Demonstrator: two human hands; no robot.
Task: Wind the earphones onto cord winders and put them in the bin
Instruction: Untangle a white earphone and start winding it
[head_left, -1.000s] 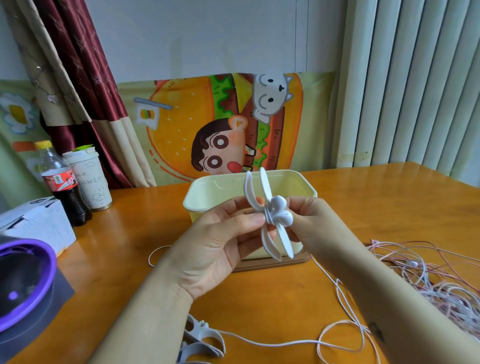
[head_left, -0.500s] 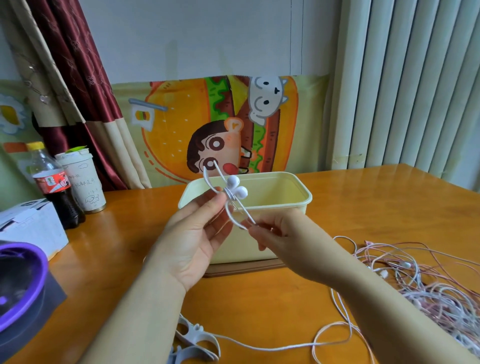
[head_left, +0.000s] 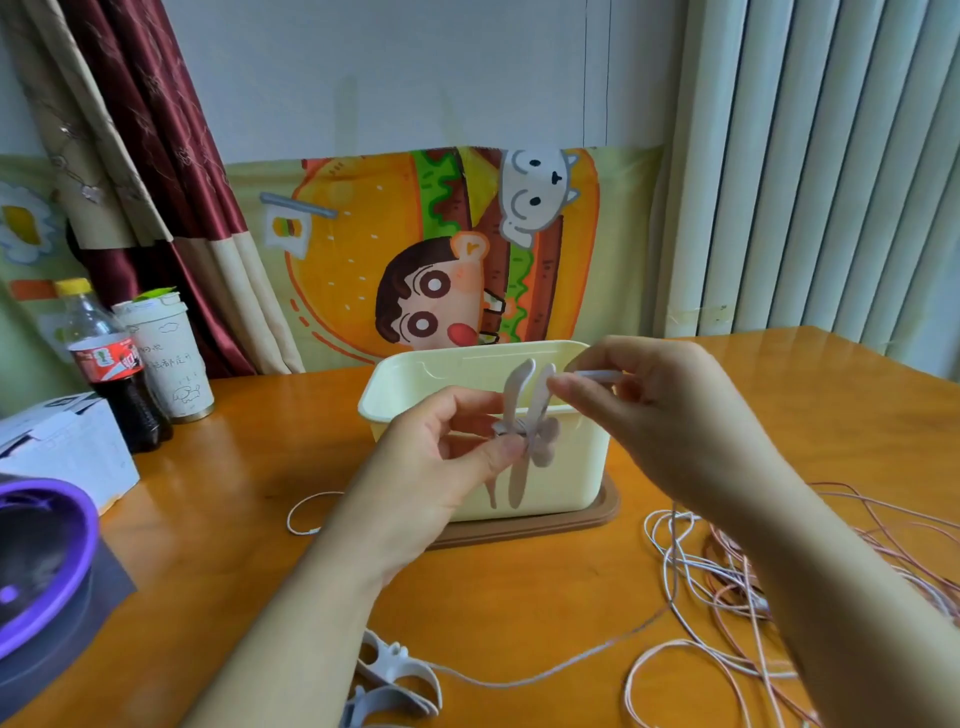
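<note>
White plastic cord winder (head_left: 524, 415) sits pinched in the left hand (head_left: 441, 467); the right hand (head_left: 665, 415) pinches the thin white earphone cord (head_left: 597, 374), and slack could let it slip off.

Bin's (head_left: 576, 478) pale yellow, lid (head_left: 608, 512) under it brown, cord winder (head_left: 514, 395) whitish, earphones (head_left: 727, 577) pink and white, table (head_left: 234, 519) orange wood, curtain (head_left: 171, 156) maroon and beige, backdrop (head_left: 363, 234) cartoon burger print.

Two bare forearms reach forward from the lower edge. The left hand (head_left: 441, 467) pinches a white plastic four-pronged cord winder (head_left: 517, 395) between thumb and curled fingers. The right hand (head_left: 665, 415), slightly higher and just beside it, pinches a thin white earphone cord (head_left: 597, 375) at its fingertips.
</note>
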